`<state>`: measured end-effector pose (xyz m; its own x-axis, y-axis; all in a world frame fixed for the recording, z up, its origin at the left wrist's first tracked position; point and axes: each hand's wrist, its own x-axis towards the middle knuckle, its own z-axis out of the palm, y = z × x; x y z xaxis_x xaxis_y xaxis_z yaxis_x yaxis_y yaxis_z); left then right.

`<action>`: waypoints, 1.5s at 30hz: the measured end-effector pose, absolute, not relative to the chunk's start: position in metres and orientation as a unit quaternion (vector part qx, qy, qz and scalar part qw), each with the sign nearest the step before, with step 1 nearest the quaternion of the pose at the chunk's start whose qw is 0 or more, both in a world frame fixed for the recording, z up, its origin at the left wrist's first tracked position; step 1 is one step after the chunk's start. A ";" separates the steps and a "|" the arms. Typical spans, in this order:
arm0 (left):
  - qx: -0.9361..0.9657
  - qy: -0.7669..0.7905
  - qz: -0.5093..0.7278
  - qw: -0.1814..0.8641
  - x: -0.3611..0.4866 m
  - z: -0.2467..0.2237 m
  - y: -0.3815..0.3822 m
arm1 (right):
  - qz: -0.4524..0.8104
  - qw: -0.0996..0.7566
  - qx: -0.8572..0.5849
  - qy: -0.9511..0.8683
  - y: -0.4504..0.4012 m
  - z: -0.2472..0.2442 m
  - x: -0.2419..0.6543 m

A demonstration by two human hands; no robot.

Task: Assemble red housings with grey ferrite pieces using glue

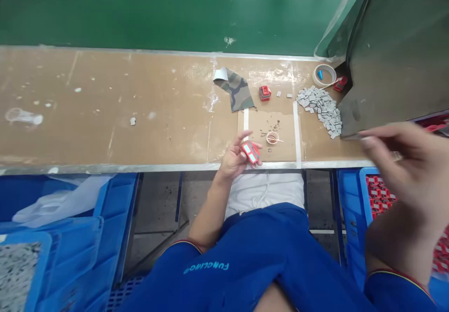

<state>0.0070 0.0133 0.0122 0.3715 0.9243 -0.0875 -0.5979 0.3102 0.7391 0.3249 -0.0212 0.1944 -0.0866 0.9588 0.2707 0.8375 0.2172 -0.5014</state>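
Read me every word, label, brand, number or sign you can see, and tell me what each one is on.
"FUN...", upside down, on the blue shirt: the remaining letters are too blurred to be sure of.
Red piece in the left hand: pale panels, no readable marking.
Red pieces in the crate at right: too small to read.
I can make out no numbers or signs.

The person at the tabletop's [175, 115] near edge wears a loose royal-blue cloth shirt [259, 242], rumpled in front, with a short line of pale-blue lettering [206, 268] on it. The short blue left sleeve [182, 252] and short blue right sleeve [396, 291] end in thin red and yellow trim. I can see white cloth bottoms [245, 190] with a white drawstring [261, 202]; left hand [230, 161] and right hand [414, 167] are bare.
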 end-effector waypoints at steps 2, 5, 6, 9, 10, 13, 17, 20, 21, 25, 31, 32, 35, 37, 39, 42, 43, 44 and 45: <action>0.317 0.258 0.483 0.774 0.004 0.010 0.006 | 0.201 0.233 -0.567 -0.764 -0.008 0.173 0.296; 0.336 0.258 0.504 0.752 0.002 0.006 0.001 | 0.284 0.211 -0.547 -0.758 0.015 0.121 0.270; 0.345 0.258 0.513 0.742 0.003 0.005 0.000 | 0.288 0.235 -0.548 -0.749 0.021 0.103 0.265; 0.365 0.266 0.524 0.722 0.005 0.002 0.000 | 0.263 0.327 -0.536 -0.732 0.027 0.067 0.252; 0.370 0.270 0.519 0.721 0.005 0.002 -0.001 | 0.252 0.349 -0.530 -0.731 0.027 0.062 0.248; 0.385 0.286 0.499 0.722 0.004 0.003 -0.003 | 0.238 0.381 -0.517 -0.728 0.027 0.058 0.238; 0.405 0.312 0.488 0.707 0.003 0.009 -0.003 | 0.245 0.404 -0.512 -0.717 0.030 0.055 0.231; 0.429 0.332 0.485 0.686 0.005 0.012 -0.002 | 0.239 0.410 -0.506 -0.720 0.034 0.050 0.230; 0.439 0.339 0.483 0.677 0.006 0.013 -0.002 | 0.230 0.415 -0.510 -0.718 0.034 0.049 0.230; 0.466 0.353 0.486 0.650 0.007 0.011 -0.002 | 0.188 0.453 -0.530 -0.692 0.035 0.045 0.230; 0.497 0.335 0.510 0.617 0.008 0.007 0.000 | 0.285 0.519 -0.559 -0.580 0.023 0.033 0.228; 0.501 0.333 0.513 0.612 0.008 0.007 0.000 | 0.306 0.538 -0.565 -0.547 0.022 0.030 0.227; 0.512 0.339 0.508 0.604 0.010 0.006 -0.002 | 0.343 0.574 -0.573 -0.475 0.020 0.024 0.227; 0.531 0.363 0.499 0.581 0.011 0.005 -0.005 | 0.348 0.578 -0.580 -0.457 0.018 0.026 0.226; 0.557 0.389 0.492 0.544 0.012 0.003 -0.009 | 0.338 0.585 -0.581 -0.453 0.012 0.033 0.224; 0.582 0.404 0.488 0.510 0.013 0.001 -0.011 | 0.321 0.593 -0.562 -0.479 -0.004 0.048 0.219; 0.586 0.405 0.486 0.507 0.013 0.001 -0.011 | 0.314 0.588 -0.556 -0.497 -0.010 0.052 0.217; 0.588 0.406 0.482 0.506 0.013 0.001 -0.011 | 0.306 0.578 -0.552 -0.517 -0.016 0.055 0.216; 0.591 0.406 0.478 0.508 0.014 0.001 -0.011 | 0.297 0.564 -0.551 -0.538 -0.020 0.057 0.214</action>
<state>0.0136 -0.0106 0.0010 0.2132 0.9652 0.1518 -0.0048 -0.1543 0.9880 0.2139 -0.0203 0.0566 0.2447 0.9286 0.2789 0.2571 0.2152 -0.9421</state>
